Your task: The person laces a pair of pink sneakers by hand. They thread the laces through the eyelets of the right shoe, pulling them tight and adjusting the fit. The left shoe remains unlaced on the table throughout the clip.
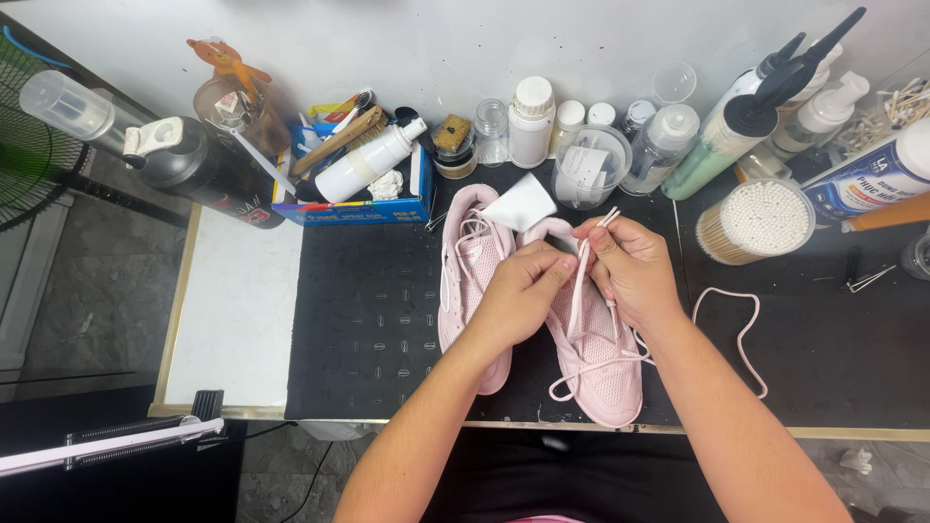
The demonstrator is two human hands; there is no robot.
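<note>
white bottles (pixel 531 121) | cotton-swab tub (pixel 758 219) | blue box of brushes (pixel 360 208) | black mat (pixel 368 320) | dark flask (pixel 208 169)

I am sitting at a desk (pixel 232 320) with a pale top and a light wooden edge, and a black mat (pixel 368 320) is covering most of it. A plain white wall (pixel 407 39) is rising straight behind the desk, catching even, soft light that is throwing hardly any shadow. To my left a grey stone-patterned floor (pixel 87 281) is showing beside the desk, a green fan grille (pixel 24 145) is standing at the edge of view, and a white lamp arm (pixel 107 444) is reaching in low.
</note>
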